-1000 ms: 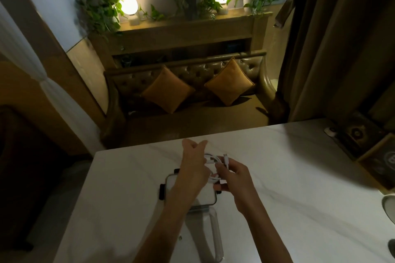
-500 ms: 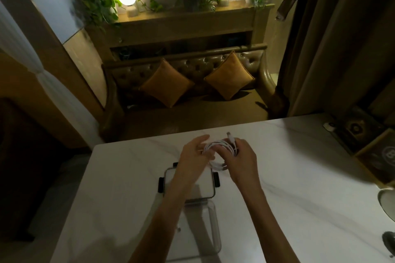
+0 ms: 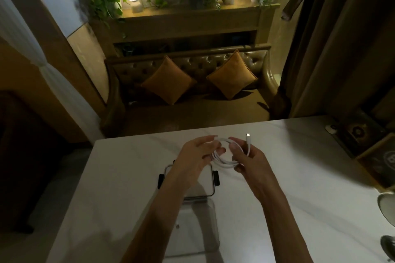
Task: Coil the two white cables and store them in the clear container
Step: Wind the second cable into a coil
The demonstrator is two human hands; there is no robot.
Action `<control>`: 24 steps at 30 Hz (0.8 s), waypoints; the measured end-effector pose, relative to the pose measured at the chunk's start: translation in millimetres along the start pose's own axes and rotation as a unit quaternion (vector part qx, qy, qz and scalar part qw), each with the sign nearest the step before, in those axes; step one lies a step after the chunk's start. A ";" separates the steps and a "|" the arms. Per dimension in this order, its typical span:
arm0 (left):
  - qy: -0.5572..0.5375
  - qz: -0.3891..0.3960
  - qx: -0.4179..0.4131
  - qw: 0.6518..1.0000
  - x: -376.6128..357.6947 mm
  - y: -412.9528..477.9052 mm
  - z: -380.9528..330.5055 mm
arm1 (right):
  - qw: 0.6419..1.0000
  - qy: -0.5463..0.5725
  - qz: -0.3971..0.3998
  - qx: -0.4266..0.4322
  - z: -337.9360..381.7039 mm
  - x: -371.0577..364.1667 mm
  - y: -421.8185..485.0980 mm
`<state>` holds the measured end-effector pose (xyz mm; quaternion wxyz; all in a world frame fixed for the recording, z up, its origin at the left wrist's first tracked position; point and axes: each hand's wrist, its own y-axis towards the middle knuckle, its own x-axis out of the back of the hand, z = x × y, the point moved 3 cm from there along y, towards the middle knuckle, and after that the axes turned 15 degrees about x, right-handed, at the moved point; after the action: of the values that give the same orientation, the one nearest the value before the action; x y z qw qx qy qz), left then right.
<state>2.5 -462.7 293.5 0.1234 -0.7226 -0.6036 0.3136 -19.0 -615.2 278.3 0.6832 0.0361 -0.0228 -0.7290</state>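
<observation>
Head view, one entry. White cable [image 3: 224, 161]: coiled in a loop, held above the desk [image 3: 310, 177] between both hands. Left hand [image 3: 193, 159] grip pinches the loop's left side; right hand [image 3: 249, 159] grip holds the right side, plug end [image 3: 248, 135] sticking up. Clear container [image 3: 192, 228]: open, below and nearer me, I judge closest to the left hand. Lid [image 3: 208, 188] directly under the coil. Second cable not seen.

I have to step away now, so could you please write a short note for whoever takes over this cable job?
Left hand and right hand together hold one white cable in loops above the table; its plug end sticks up free.
Clear container sits open by the near edge, its lid just beyond.
Done: first cable nearly coiled.
Left: place it inside; the second cable is not visible.
</observation>
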 end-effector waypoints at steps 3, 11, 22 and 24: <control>-0.090 0.018 -0.003 0.996 -3.9 2.2 3.2 | 0.999 0.015 -0.038 0.008 2.5 4.8 -0.2; -0.279 0.055 0.078 0.955 -6.6 16.5 21.2 | 0.997 -0.015 -0.068 0.033 -2.2 -0.1 -1.8; -0.097 -0.074 0.013 0.992 -14.0 0.3 18.8 | 0.996 -0.084 -0.025 0.034 -7.1 -9.6 9.3; -0.097 -0.116 -0.038 0.988 -12.3 -1.7 15.7 | 0.998 -0.039 -0.041 0.021 -8.1 -13.4 9.1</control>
<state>-9.2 -477.1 286.0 0.0725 -0.6178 -0.7039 0.3431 -8.4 -602.3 271.2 0.6505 0.0231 -0.0635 -0.7565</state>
